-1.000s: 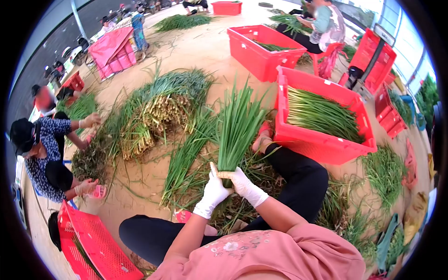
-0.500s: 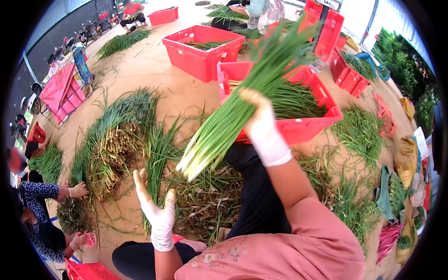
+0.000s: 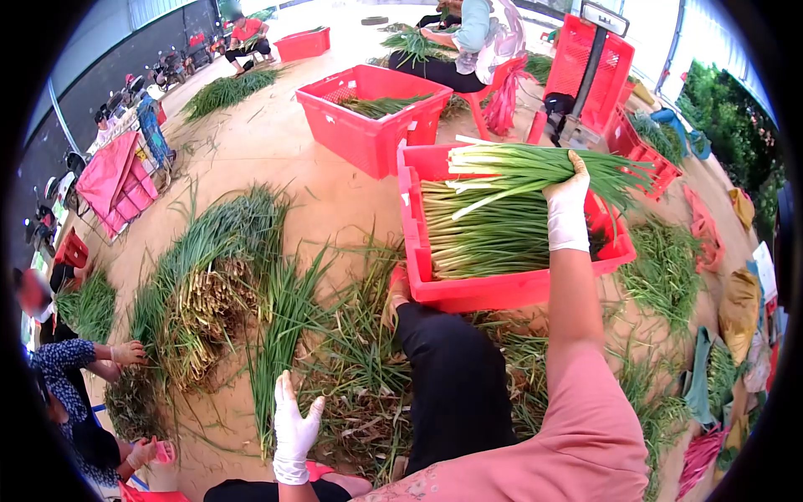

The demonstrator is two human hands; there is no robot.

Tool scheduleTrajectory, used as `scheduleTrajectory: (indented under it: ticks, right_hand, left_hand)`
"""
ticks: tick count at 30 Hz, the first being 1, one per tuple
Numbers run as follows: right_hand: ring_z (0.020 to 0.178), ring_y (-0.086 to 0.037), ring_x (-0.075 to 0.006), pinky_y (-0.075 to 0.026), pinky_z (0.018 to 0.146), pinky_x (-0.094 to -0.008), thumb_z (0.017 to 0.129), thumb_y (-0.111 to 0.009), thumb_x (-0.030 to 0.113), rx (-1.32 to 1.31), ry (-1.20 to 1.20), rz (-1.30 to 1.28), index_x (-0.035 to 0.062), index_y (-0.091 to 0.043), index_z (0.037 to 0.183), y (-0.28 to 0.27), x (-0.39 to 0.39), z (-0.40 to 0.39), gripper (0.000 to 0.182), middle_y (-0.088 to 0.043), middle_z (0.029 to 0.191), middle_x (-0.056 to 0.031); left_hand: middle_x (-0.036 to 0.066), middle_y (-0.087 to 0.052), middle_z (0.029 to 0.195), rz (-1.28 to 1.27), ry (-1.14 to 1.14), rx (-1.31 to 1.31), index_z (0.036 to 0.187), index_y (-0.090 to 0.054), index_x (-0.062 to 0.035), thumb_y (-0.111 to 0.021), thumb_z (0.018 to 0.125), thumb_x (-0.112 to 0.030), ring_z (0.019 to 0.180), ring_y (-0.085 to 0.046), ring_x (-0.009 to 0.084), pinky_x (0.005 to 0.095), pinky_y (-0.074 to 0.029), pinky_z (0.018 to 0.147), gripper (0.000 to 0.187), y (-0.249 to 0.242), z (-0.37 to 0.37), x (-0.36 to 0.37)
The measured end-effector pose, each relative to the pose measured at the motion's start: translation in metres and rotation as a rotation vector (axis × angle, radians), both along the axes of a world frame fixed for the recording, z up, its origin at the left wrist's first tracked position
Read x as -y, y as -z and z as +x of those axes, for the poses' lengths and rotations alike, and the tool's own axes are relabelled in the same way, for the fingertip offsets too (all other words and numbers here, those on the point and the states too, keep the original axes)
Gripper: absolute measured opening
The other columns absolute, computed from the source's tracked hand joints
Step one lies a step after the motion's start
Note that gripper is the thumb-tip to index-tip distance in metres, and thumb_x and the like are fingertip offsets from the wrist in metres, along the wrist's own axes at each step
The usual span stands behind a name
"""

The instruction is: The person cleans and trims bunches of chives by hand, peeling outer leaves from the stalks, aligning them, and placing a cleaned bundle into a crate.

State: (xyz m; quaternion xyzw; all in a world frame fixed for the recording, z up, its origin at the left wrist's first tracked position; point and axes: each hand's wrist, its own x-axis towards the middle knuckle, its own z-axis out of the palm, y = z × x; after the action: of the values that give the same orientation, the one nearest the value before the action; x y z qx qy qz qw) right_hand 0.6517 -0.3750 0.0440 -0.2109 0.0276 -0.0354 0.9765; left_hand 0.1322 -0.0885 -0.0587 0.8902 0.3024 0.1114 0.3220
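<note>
Two gloved hands in view, both w/ white gloves. Right hand (image 3: 568, 203): fingers clenched around a bunch of green onions (image 3: 535, 167), grip approx. mid-length of the stalks. Bunch lies near-horizontal, white root ends pointing left, green tops to the right, held over the nearest red crate (image 3: 493, 289). Bunch sits just above the onions already stacked in that crate (image 3: 485, 234); can't tell if touching them. Stacked ones run same direction, white ends left.

Left hand (image 3: 294, 427): fingers released, spread, palm away from camera, holding nothing. Hovers low over the ground near loose green stalks (image 3: 284, 326) and dry trimmings (image 3: 368, 418) beside the person's dark trouser leg (image 3: 456, 385). Pink sleeve (image 3: 585, 418) on right arm, extended fwd.

Further out: big pile of untrimmed onions (image 3: 209, 284), roots still on, left of the loose stalks. Second red crate (image 3: 368, 113) beyond the first, a few greens inside. More red crates (image 3: 602, 63) stacked upright at top right.

Other people: co-worker at left edge, hand (image 3: 130, 353) on the far end of the pile; another seated person (image 3: 481, 42) at top w/ greens by a red stool. Pink tarp-covered item (image 3: 113, 180) at left.
</note>
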Motion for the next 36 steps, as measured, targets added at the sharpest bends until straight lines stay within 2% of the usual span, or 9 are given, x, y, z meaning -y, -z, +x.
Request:
scheduleTrajectory:
  ticks: [8,12,14,16,18,20,26,29,36]
  right_hand:
    - [0.119,-0.034,-0.0288,-0.021,0.097,-0.0546,0.073,-0.067,0.038,-0.719,-0.177,-0.561,0.0140,-0.041,0.125,0.166,-0.028,0.023,0.063,-0.038,0.132,-0.0089]
    - [0.119,-0.037,-0.0297,-0.024,0.099,-0.0492,0.073,-0.067,0.031,-0.655,-0.123,-0.801,0.0045,-0.041,0.125,0.156,-0.019,0.029,0.064,-0.039,0.132,-0.0134]
    - [0.112,-0.045,-0.0285,-0.032,0.096,-0.0385,0.071,-0.068,0.031,-0.285,0.004,-1.116,-0.0070,-0.047,0.115,0.154,-0.012,0.025,0.062,-0.049,0.122,-0.0194]
    - [0.107,-0.050,-0.0341,-0.044,0.086,-0.0430,0.066,-0.068,0.038,-0.483,0.336,-1.897,-0.0090,-0.046,0.112,0.142,-0.024,0.022,0.069,-0.051,0.112,-0.0270]
    - [0.113,-0.046,-0.0353,-0.040,0.092,-0.0418,0.071,-0.061,0.046,-0.232,0.102,-2.163,-0.0076,-0.044,0.116,0.100,-0.044,-0.012,0.072,-0.047,0.120,-0.0252]
    - [0.121,-0.035,-0.0378,-0.029,0.101,-0.0440,0.078,-0.052,0.052,0.454,0.368,-2.258,-0.0003,-0.038,0.127,0.139,-0.066,0.009,0.073,-0.040,0.130,-0.0204]
    - [0.134,-0.004,-0.0366,-0.006,0.100,-0.0625,0.083,-0.037,0.059,0.780,-0.067,-2.449,0.0252,-0.016,0.140,0.149,-0.128,-0.022,0.070,-0.007,0.147,-0.0092]
    - [0.134,0.001,-0.0370,0.001,0.098,-0.0655,0.081,-0.036,0.063,0.757,-0.798,-2.637,0.0281,-0.016,0.140,0.164,-0.123,-0.037,0.072,-0.004,0.147,-0.0080]
    - [0.134,-0.006,-0.0328,-0.006,0.106,-0.0521,0.082,-0.041,0.056,0.635,-0.389,-2.454,0.0168,-0.015,0.140,0.173,-0.114,-0.030,0.075,-0.011,0.146,-0.0105]
  left_hand:
    - [0.028,-0.026,0.135,0.032,0.024,-0.158,0.134,-0.022,0.0040,-0.064,0.078,-0.030,0.126,-0.027,0.0378,0.0361,-0.026,0.102,0.078,0.019,-0.001,0.001]
    - [0.028,-0.026,0.135,0.017,0.056,-0.193,0.135,-0.022,0.0027,-0.065,0.077,-0.030,0.124,-0.030,0.0389,0.0363,-0.028,0.101,0.079,0.027,-0.006,-0.001]
    - [0.028,-0.026,0.135,0.000,0.064,-0.193,0.135,-0.022,0.0022,-0.065,0.076,-0.030,0.123,-0.031,0.0393,0.0365,-0.029,0.100,0.080,0.028,-0.008,0.001]
    - [0.029,-0.026,0.135,0.018,0.094,-0.238,0.135,-0.022,0.0013,-0.065,0.075,-0.030,0.123,-0.033,0.0392,0.0365,-0.031,0.099,0.080,0.030,-0.007,0.004]
    - [0.029,-0.028,0.134,0.045,0.103,-0.237,0.134,-0.024,0.0010,-0.065,0.075,-0.031,0.121,-0.034,0.0393,0.0371,-0.033,0.098,0.079,0.033,-0.008,0.009]
    - [0.029,-0.031,0.132,0.075,0.145,-0.259,0.133,-0.025,0.0008,-0.064,0.075,-0.034,0.118,-0.038,0.0401,0.0381,-0.035,0.095,0.078,0.032,-0.007,0.013]
    - [0.028,-0.036,0.128,0.074,0.225,-0.317,0.132,-0.028,0.0005,-0.063,0.074,-0.037,0.110,-0.045,0.0411,0.0408,-0.040,0.090,0.077,0.046,-0.015,0.021]
    - [0.027,-0.038,0.127,0.078,0.237,-0.378,0.131,-0.030,0.0002,-0.062,0.074,-0.040,0.105,-0.049,0.0412,0.0412,-0.042,0.087,0.077,0.054,-0.020,0.024]
    - [0.023,-0.042,0.127,-0.092,0.252,-0.378,0.130,-0.034,0.0002,-0.062,0.075,-0.040,0.113,-0.045,0.0361,0.0378,-0.039,0.092,0.073,0.089,-0.026,0.012]
